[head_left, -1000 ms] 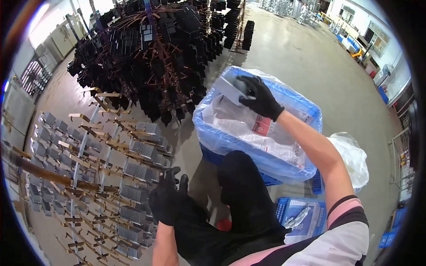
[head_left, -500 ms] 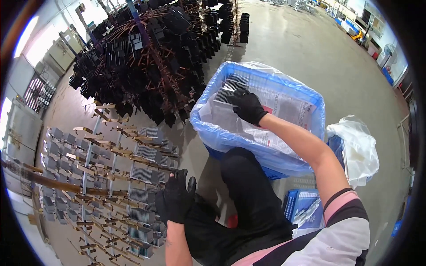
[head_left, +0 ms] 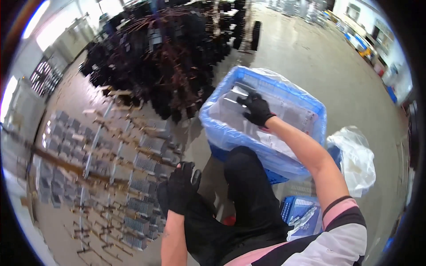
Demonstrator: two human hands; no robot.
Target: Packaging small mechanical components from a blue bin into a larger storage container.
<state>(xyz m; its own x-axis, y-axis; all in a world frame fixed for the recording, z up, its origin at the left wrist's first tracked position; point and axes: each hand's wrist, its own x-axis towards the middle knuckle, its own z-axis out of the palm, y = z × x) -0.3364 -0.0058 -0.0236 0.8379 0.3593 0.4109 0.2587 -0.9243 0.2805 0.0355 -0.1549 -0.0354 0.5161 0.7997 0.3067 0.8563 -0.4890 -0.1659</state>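
Note:
My right hand [head_left: 258,111], in a black glove, reaches into a blue plastic basket [head_left: 320,106] lined with clear film and printed paper. Its fingers are apart and rest at the edge of a silver finned heat sink [head_left: 231,104]; motion blurs the contact. Another heat sink [head_left: 243,88] lies just beyond it, by the basket's far left corner. My left hand [head_left: 181,188], also black-gloved, hangs open above my leg with its thumb away from the fingers. Beside it stands a rack of hooks carrying silver heat sinks [head_left: 143,185]. Nothing shows in that hand.
Dark plates hang densely on a second rack [head_left: 168,66] at the far left. To the right of the basket sits a white plastic bag [head_left: 357,162]. A blue crate [head_left: 304,217] with film in it stands beside my leg, on the grey floor [head_left: 293,48].
The whole view has shifted slightly, with basket and racks appearing a little further right. My right hand stays at the heat sinks, and my left hand has barely moved.

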